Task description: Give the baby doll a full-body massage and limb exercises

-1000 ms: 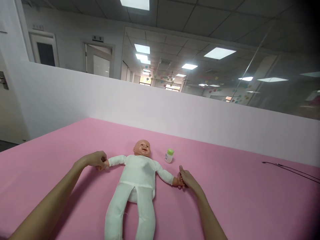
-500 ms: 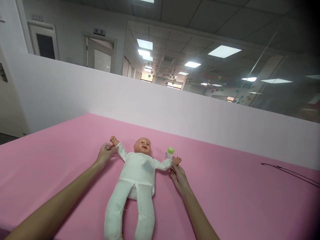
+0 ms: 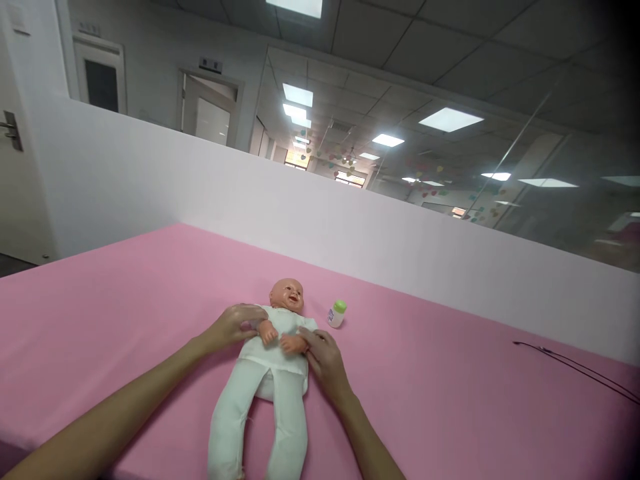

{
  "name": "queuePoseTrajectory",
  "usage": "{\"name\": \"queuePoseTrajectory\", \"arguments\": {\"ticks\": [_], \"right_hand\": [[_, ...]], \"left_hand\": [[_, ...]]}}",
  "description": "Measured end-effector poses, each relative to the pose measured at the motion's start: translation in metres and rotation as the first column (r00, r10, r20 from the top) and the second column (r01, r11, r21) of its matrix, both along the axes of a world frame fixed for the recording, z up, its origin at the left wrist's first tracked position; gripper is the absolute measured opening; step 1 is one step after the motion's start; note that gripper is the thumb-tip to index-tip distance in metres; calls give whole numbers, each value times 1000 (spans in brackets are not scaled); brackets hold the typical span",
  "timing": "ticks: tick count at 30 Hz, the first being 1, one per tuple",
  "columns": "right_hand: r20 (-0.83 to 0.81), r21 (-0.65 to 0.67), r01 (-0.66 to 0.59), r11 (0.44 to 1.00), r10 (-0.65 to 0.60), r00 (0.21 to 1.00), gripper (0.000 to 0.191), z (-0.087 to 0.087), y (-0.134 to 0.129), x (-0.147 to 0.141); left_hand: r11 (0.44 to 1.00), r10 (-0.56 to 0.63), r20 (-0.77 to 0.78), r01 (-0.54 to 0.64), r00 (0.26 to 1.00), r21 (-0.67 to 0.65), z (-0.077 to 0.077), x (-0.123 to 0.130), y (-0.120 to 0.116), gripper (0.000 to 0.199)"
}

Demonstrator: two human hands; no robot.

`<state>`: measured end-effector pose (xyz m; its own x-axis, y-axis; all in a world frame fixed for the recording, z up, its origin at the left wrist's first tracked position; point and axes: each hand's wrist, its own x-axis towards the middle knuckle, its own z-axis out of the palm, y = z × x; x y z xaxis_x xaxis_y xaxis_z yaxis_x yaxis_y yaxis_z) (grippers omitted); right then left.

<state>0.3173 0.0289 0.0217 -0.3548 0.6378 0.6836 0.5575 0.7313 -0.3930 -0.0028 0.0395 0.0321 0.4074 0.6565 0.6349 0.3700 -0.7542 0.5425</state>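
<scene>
A baby doll (image 3: pixel 273 363) in a white cloth body lies on its back on the pink surface (image 3: pixel 425 387), head away from me. Both its arms are folded over its chest, the small hands close together. My left hand (image 3: pixel 237 327) is closed round the doll's arm at the left, near the wrist. At the right, my right hand (image 3: pixel 325 357) grips the doll's other arm by the wrist. A small white bottle with a green cap (image 3: pixel 337 314) stands just right of the doll's head.
A thin black cable (image 3: pixel 565 360) lies at the far right of the pink surface. Behind runs a low white wall (image 3: pixel 320 213) with glass above it. A door with a handle (image 3: pixel 20 167) is at the far left.
Both my hands have moved inward, bringing the doll's arms from spread out at its sides to folded over its chest. The view has shifted slightly.
</scene>
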Motion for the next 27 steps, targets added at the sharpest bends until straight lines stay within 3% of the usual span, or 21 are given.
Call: {"name": "queuePoseTrajectory", "arguments": {"ticks": [2,4,6,9,12,15,17,18,21,24,27], "right_hand": [[168,133,-79,988,56,984,34,-2,-1,-3],[212,178,-105,978,66,975,36,-3,-2,-6],[119,127,-60,990,45,992,36,-4,-2,-8],[-210,-74,73,995,-87,974,34,-6,2,-7],[-565,-333,110,936,-292,772,44,-11,15,5],[-733,-547,-11,837,-471,491,50,-19,29,23],[-753,-611,-108,784,-534,385,50,-22,34,32],[-760,-615,-144,776,-533,372,51,-22,35,35],[-781,-540,-168,824,-417,465,58,-14,32,34],[-664,-424,-114,899,-223,714,52,-3,21,25],[-360,-293,-98,951,-15,933,33,1,7,14]], "left_hand": [[994,-56,-87,64,995,94,1,-1,1,26],[986,-54,-105,70,993,150,0,-2,2,25],[991,-13,-46,19,999,133,-4,-1,2,22],[985,166,224,-151,960,-86,-12,1,3,33],[914,371,531,-198,762,-354,-20,0,8,48],[828,511,649,-118,564,-549,-26,-7,17,57],[780,564,645,-75,515,-622,-27,-12,21,56],[776,563,645,-64,516,-627,-27,-14,21,54],[836,477,655,-71,586,-544,-19,-16,17,46],[910,338,543,-121,769,-395,-9,-13,7,33],[985,145,297,-110,944,-129,-7,-8,-1,22]]}}
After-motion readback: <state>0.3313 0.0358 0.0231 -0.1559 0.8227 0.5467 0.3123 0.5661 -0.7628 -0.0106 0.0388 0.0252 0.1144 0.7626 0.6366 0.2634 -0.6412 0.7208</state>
